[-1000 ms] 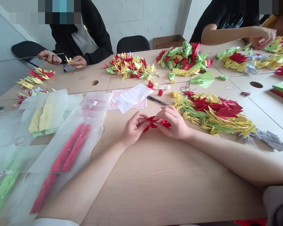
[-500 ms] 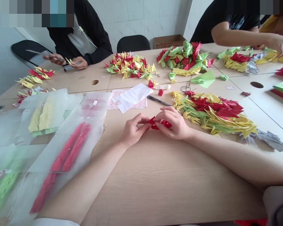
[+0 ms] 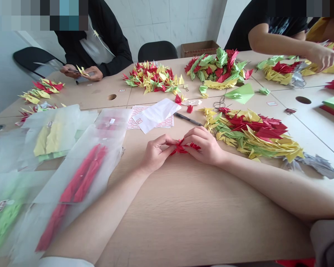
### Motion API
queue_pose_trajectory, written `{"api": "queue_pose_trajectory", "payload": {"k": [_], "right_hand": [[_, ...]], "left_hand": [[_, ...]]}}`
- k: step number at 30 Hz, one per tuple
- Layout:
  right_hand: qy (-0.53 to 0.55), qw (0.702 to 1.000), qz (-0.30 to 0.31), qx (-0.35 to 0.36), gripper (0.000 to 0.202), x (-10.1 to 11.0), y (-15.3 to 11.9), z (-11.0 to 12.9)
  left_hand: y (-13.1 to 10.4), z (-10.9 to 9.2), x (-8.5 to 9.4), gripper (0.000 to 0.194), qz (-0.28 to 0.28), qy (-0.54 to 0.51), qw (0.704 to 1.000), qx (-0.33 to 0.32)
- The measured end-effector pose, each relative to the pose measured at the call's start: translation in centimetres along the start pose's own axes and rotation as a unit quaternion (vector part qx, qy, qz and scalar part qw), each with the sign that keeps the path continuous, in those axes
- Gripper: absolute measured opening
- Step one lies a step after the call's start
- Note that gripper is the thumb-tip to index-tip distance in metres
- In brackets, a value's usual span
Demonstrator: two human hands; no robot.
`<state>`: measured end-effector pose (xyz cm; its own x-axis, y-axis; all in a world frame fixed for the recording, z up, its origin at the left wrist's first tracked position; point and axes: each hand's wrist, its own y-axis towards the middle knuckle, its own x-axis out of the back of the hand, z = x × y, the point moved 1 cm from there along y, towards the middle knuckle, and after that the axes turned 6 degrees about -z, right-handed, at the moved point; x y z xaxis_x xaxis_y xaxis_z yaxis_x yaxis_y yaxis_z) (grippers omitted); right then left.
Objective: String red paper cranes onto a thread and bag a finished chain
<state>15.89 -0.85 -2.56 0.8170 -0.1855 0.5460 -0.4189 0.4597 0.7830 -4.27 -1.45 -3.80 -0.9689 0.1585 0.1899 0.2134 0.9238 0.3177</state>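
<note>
Between my two hands are red folded paper cranes, small and bunched, held just over the table. My left hand pinches the left side of them between thumb and forefinger. From the right, my right hand pinches the same cranes, and its fingers cover part of them. Right of my right hand lies a bundle of strung paper cranes in red, yellow and green, with a black thread at its far end. A black pen rests just beyond my hands.
Clear plastic bags of folded red, yellow and green paper cover the left. A white paper lies on a label sheet. Crane heaps stand farther back. Across the table, one person's hand holds a yellow crane; another person's hand reaches over cranes.
The red cranes have turned slightly between my fingers, while my hands stay nearly in place. At the far right, the other person's hand has moved left and closed somewhat.
</note>
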Motion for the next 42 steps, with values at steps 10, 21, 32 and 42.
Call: {"api": "queue_pose_trajectory", "payload": {"k": [10,21,32,42], "right_hand": [[0.083,0.985,0.026,-0.150,0.010,0.1,0.5,0.1],[0.133,0.970,0.019,-0.202,0.011,0.0,0.4,-0.2],[0.136,0.966,0.042,-0.216,0.011,0.2,0.6,-0.1],[0.139,0.967,0.026,-0.211,0.010,0.0,0.4,0.1]], "left_hand": [[0.0,0.0,-0.1,0.018,-0.009,0.043,0.999,0.028],[0.1,-0.1,0.2,0.011,-0.040,0.160,0.982,-0.090],[0.1,-0.9,0.0,0.012,-0.019,0.183,0.976,-0.119],[-0.1,-1.5,-0.1,0.010,-0.030,0.224,0.965,-0.131]]}}
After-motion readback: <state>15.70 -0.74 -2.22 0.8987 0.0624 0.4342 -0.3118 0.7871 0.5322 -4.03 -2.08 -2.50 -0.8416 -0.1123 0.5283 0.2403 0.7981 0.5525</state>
